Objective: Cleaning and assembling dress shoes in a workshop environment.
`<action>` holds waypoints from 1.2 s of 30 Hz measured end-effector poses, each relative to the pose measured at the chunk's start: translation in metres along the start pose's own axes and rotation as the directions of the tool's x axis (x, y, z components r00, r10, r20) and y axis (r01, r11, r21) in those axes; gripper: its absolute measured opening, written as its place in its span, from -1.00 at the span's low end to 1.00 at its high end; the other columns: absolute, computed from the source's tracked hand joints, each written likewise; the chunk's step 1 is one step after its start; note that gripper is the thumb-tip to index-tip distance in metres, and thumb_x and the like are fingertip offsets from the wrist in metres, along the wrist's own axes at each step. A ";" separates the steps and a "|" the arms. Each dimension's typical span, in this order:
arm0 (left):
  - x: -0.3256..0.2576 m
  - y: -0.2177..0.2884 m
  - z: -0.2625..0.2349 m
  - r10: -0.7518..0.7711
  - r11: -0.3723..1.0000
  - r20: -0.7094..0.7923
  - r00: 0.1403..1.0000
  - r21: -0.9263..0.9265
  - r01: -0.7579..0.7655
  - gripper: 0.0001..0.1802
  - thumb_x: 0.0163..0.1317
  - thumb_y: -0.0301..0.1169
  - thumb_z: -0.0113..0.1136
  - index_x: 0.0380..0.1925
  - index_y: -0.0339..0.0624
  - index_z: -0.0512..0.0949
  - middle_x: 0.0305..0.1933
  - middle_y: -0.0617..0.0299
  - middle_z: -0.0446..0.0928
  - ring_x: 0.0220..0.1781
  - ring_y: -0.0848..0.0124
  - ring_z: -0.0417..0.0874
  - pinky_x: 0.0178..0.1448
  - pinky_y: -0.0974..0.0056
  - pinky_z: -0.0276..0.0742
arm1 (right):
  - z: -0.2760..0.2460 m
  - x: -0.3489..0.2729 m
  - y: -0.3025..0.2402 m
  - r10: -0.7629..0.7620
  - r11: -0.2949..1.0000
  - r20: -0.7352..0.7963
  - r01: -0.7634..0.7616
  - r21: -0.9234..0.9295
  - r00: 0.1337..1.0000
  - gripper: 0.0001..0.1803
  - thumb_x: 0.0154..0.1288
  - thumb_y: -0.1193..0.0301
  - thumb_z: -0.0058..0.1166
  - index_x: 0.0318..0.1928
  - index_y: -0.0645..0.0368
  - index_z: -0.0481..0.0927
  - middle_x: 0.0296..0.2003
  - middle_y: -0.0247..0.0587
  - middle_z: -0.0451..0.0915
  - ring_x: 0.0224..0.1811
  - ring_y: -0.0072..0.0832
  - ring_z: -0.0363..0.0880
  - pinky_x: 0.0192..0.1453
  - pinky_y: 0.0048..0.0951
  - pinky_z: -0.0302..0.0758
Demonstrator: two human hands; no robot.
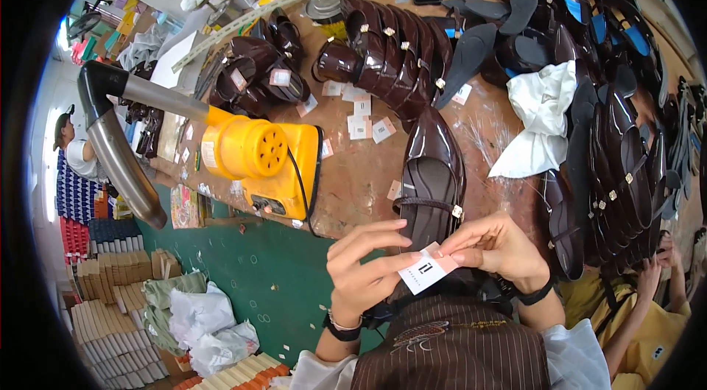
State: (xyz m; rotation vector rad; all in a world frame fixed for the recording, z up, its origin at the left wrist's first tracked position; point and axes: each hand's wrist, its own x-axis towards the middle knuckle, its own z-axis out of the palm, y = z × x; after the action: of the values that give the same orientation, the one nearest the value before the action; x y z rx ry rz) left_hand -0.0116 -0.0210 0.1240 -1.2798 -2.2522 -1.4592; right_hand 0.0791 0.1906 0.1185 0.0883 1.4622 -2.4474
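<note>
Close in front of my body I hold a small white and pink paper tag [423, 277] between both hands. My left hand [362, 266] grips its left side, fingers closed and bent toward the tag. At the tag's upper right corner, the thumb and fingertips of my right hand [499, 248] pinch the pink part. Just beyond my hands lies a glossy dark brown shoe [433, 141], its toe pointing away and its strap with a small buckle lying across the opening. The shoe's near end is hidden behind my hands and the tag.
Several paper tags [359, 127] lie scattered past the shoe. A yellow blower with a metal pipe [258, 150] stands left, its cord near the table edge. Shoe rows [401, 51] and a white cloth [539, 117] lie beyond. At right, a co-worker's arms [644, 301] reach in.
</note>
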 end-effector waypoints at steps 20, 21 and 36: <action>0.019 -0.060 0.043 -0.534 0.845 0.186 0.824 0.120 0.521 -0.68 0.17 -0.56 0.25 -0.03 -0.20 0.67 -0.19 0.10 0.58 -0.39 0.44 0.64 -0.30 0.40 0.52 | 0.009 0.043 0.006 -0.356 0.832 -0.499 0.026 -0.554 0.790 -0.84 0.33 0.64 0.04 -0.13 0.29 0.63 -0.54 -0.28 0.63 -0.48 -0.61 0.63 -0.39 -0.54 0.54; 0.017 -0.062 0.045 -0.573 0.818 0.201 0.794 0.081 0.570 -0.65 0.15 -0.61 0.23 -0.02 -0.21 0.66 -0.22 0.11 0.58 -0.42 0.47 0.64 -0.32 0.43 0.51 | 0.013 0.053 0.018 -0.366 0.838 -0.471 0.064 -0.542 0.803 -0.92 0.30 0.64 0.08 -0.23 0.31 0.60 -0.58 -0.17 0.62 -0.53 -0.50 0.66 -0.42 -0.49 0.55; 0.006 -0.075 0.046 -0.648 0.665 0.275 0.710 -0.249 0.704 -0.50 0.12 -0.74 0.12 0.09 -0.19 0.62 -0.13 0.27 0.55 -0.29 0.65 0.62 -0.27 0.55 0.49 | 0.009 0.075 0.057 -0.451 0.393 -0.344 -0.163 -0.905 0.824 -0.87 0.19 0.43 0.16 -0.39 0.20 0.50 -0.64 -0.01 0.56 -0.57 -0.02 0.59 -0.45 -0.10 0.50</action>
State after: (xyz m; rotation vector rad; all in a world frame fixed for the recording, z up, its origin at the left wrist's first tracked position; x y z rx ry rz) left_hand -0.0568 0.0084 0.0539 -0.6105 -2.8731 -2.1268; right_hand 0.0240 0.1417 0.0596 0.4644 3.0150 -1.3210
